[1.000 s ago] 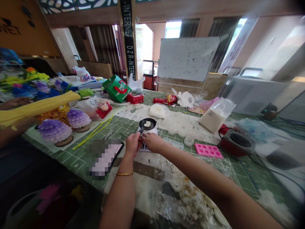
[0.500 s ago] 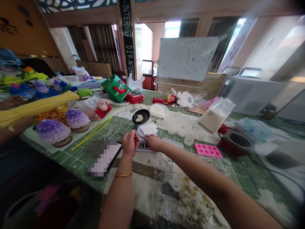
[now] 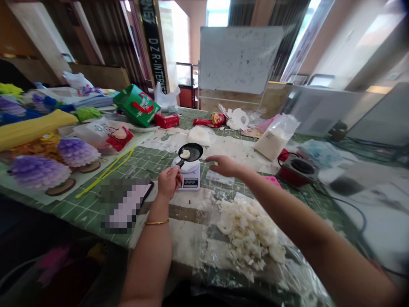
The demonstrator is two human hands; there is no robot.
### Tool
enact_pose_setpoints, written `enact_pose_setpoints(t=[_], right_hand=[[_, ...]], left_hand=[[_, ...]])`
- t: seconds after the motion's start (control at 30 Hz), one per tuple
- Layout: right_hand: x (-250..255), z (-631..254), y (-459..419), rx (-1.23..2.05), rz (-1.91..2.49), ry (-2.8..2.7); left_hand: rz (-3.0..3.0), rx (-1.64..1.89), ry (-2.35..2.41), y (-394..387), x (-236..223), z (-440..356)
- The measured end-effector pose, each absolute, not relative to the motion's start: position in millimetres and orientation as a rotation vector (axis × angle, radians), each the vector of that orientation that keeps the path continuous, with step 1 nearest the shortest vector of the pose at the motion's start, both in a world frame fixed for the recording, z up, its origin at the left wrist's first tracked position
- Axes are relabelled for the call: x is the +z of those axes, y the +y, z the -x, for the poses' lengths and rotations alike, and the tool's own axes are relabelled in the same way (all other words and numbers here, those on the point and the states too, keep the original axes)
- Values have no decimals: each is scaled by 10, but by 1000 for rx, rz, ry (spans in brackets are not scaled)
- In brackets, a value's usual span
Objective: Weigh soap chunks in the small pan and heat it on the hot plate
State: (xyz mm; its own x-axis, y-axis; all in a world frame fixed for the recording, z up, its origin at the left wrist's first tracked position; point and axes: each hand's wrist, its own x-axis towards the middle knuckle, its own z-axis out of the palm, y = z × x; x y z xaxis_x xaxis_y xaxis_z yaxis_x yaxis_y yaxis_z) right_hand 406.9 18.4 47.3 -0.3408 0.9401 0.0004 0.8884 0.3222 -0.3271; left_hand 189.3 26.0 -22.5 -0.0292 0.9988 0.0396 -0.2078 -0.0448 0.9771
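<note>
My left hand (image 3: 169,182) is closed around the handle of a small black pan (image 3: 191,152). The pan holds a pale lump and sits over the top of a small white kitchen scale (image 3: 189,175). My right hand (image 3: 223,165) hovers open to the right of the scale, fingers stretched toward the pan, holding nothing. In front of me lies a clear plastic bag (image 3: 281,273) spread with a heap of white wax-like chunks (image 3: 247,232).
A red burner (image 3: 295,170) with a black cord stands right of the scale. A bag of white granules (image 3: 273,140) and a green box (image 3: 137,104) sit farther back. Purple and yellow pipe-cleaner crafts (image 3: 76,150) fill the left side. A blurred flat object (image 3: 123,204) lies by my left wrist.
The pan was lifted off the scale to the left, then came back over it. My right hand left the scale and opened out to the right. The view tilted down.
</note>
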Motion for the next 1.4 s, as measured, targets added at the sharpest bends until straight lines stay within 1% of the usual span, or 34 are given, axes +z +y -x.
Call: enact_pose_setpoints(t=[0.1, 0.23, 0.4, 0.57, 0.67, 0.8, 0.97, 1.13, 1.4], right_hand=[[635, -4571, -183, 447, 1797, -2287], [643, -5045, -821, 570, 1880, -2219], [531, -5314, -1504, 669, 1923, -2219], [452, -5409, -1866, 761, 1960, -2163], [359, -5363, -1945, 781, 1924, -2152], [208, -5188, -1932, 625, 1837, -2234], [65, -4943, -1858, 537, 1873, -2240], [48, -4852, -1824, 478, 1880, -2311], [90, -4792, -1747, 438, 1902, -2403]], left_hand=[[-1116, 1227, 1019, 234, -232, -1973], [-1162, 1050, 962, 162, -227, -2121], [-1210, 843, 864, 32, -172, -2337], [-1277, 712, 794, -83, -15, -2579], [-1324, 635, 737, -135, 76, -2723], [-1357, 530, 700, -186, 103, -2863], [-1315, 469, 696, -218, -63, -2905], [-1303, 481, 682, -220, -245, -2831], [-1294, 492, 673, -178, -295, -2738]])
